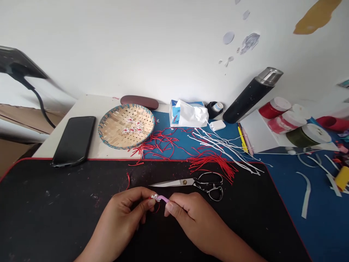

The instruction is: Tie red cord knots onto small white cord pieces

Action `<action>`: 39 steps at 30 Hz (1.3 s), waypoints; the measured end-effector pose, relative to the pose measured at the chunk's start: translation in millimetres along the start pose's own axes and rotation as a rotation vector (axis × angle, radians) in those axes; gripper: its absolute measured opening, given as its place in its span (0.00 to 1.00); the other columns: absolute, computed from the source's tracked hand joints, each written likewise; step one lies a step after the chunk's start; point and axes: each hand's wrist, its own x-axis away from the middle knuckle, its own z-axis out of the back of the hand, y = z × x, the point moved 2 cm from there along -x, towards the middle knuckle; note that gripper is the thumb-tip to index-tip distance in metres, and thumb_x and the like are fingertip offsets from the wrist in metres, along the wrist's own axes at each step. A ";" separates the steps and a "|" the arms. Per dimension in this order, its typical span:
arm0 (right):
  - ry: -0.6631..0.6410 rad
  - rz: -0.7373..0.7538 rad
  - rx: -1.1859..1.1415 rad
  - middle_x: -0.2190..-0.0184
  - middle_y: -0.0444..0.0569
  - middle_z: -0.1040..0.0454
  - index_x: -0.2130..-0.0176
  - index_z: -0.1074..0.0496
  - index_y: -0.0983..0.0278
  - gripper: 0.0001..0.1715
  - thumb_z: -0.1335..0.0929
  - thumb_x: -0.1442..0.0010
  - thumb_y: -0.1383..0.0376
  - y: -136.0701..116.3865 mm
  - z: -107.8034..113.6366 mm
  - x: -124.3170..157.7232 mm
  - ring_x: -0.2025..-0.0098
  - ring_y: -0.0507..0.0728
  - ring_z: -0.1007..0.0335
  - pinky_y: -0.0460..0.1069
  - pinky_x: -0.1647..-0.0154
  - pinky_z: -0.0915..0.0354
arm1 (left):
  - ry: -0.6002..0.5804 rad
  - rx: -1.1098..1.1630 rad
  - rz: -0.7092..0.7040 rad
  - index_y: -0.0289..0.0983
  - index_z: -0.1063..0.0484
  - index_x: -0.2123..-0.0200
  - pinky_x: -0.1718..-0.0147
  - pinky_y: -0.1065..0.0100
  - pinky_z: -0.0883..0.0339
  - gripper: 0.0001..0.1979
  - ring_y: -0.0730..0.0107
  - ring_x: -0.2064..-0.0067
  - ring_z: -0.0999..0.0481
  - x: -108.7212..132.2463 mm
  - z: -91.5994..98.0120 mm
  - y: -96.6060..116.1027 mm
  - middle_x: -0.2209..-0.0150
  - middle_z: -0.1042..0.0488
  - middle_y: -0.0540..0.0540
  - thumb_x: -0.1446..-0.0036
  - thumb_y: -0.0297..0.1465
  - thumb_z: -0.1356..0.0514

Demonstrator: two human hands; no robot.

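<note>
White wall stands behind a desk covered by a black mat (54,211) and a blue mat (321,218). Both hands meet low over the black mat. The left hand (128,211) pinches a small white paper piece (155,197) with a red thread (157,209) hanging below it; the right hand (188,213), fingers curled, grips a purple tool (163,198) touching that piece. Scissors (196,183) lie just beyond. A woven basket (125,125) holds several white-and-red paper flowers (133,126). Red strips (212,163) and white strips (226,147) lie scattered nearby.
</note>
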 end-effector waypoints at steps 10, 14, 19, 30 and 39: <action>-0.023 -0.034 -0.007 0.75 0.41 0.28 0.65 0.24 0.61 0.19 0.37 0.26 0.57 1.3 -0.6 0.2 0.72 0.50 0.32 0.45 0.71 0.45 | 0.037 -0.046 -0.118 0.42 0.17 0.71 0.83 0.74 0.35 0.12 0.67 0.81 0.27 -0.4 0.1 -1.2 0.80 0.24 0.49 0.41 0.40 0.38; -0.016 -0.030 0.006 0.76 0.40 0.30 0.65 0.24 0.62 0.20 0.37 0.26 0.58 1.4 -0.3 -0.8 0.73 0.50 0.34 0.45 0.71 0.46 | 0.038 -0.055 -0.091 0.41 0.17 0.68 0.82 0.73 0.33 0.13 0.67 0.79 0.26 0.3 -0.2 -4.4 0.78 0.23 0.48 0.40 0.41 0.39; 0.010 0.005 0.006 0.77 0.40 0.31 0.62 0.22 0.62 0.19 0.37 0.25 0.57 -0.2 1.7 -1.7 0.74 0.51 0.35 0.46 0.71 0.45 | 0.056 -0.054 -0.079 0.40 0.18 0.68 0.80 0.72 0.34 0.14 0.67 0.78 0.27 -0.5 -2.0 -4.0 0.78 0.25 0.49 0.41 0.43 0.39; 0.077 0.109 -0.215 0.77 0.39 0.38 0.56 0.22 0.65 0.23 0.37 0.26 0.52 12.1 1.5 4.3 0.77 0.49 0.45 0.46 0.74 0.47 | 0.010 0.165 -0.187 0.36 0.20 0.69 0.78 0.71 0.37 0.16 0.72 0.77 0.32 -3.1 0.3 7.3 0.74 0.23 0.49 0.47 0.45 0.31; 0.188 0.276 -0.399 0.70 0.43 0.29 0.57 0.24 0.65 0.22 0.28 0.36 0.48 3.5 0.0 8.3 0.71 0.50 0.39 0.46 0.70 0.42 | -0.132 0.472 -0.185 0.33 0.23 0.73 0.82 0.73 0.50 0.18 0.79 0.79 0.38 5.4 0.1 11.0 0.74 0.26 0.49 0.50 0.42 0.26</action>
